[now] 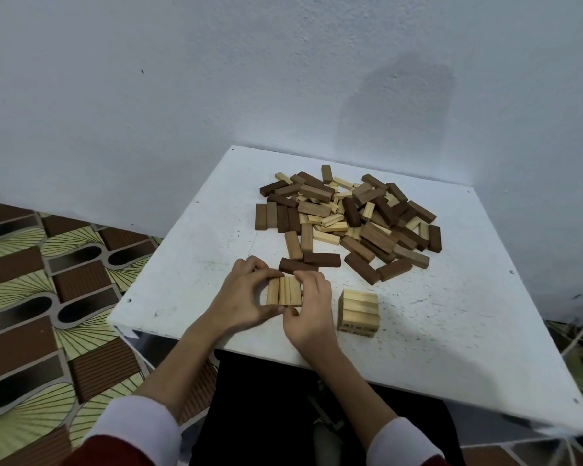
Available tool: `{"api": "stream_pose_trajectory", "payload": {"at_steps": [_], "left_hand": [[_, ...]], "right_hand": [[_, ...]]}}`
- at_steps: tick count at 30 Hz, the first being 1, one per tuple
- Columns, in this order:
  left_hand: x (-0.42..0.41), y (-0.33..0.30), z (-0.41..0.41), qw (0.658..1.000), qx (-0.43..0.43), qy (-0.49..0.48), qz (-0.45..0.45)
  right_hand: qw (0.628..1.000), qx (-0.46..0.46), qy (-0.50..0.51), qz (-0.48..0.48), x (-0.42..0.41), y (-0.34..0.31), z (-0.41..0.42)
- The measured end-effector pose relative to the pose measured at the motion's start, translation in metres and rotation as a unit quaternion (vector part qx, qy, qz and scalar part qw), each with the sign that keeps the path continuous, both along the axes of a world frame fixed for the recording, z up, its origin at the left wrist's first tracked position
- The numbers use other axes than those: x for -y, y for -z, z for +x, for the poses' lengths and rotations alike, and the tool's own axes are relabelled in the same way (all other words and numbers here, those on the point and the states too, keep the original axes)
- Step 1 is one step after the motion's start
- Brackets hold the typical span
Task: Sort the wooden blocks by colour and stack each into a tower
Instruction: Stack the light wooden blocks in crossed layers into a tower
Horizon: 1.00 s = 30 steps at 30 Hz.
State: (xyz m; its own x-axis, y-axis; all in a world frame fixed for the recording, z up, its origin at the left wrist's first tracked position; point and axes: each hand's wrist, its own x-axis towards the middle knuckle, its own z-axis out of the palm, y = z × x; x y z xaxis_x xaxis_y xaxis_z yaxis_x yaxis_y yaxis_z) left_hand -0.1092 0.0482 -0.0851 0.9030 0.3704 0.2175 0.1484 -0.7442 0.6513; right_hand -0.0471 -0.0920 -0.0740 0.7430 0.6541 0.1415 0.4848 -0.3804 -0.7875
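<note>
While patterned floor tiles (48,290) fill the left of the view, the white counter (189,264) stands against a pale wall (148,95). Near its front edge the left hand (246,297) and the right hand (308,307) both pinch a row of three light blocks (284,290) lying side by side, fingers curled at the far ends and thumbs at the near ends. Just right of the hands stands a short light tower (359,312). Behind, toward the wall, lies a loose pile of mixed blocks (347,216), light and dark together.
</note>
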Motion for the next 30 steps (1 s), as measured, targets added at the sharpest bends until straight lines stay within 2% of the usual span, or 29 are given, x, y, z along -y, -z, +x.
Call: {"api": "stream_pose_trajectory", "payload": {"at_steps": [9,30], "left_hand": [[-0.0007,-0.0040,-0.0014,1.000,-0.005,0.007,-0.019],[-0.0070,-0.0095,-0.0005,0.997,-0.054,0.037,-0.048]], "right_hand": [[1.000,-0.008,0.009,0.019,0.0002,0.0036,0.0038],[1.000,0.003,-0.014,-0.007,-0.0019,0.0014,0.0065]]}}
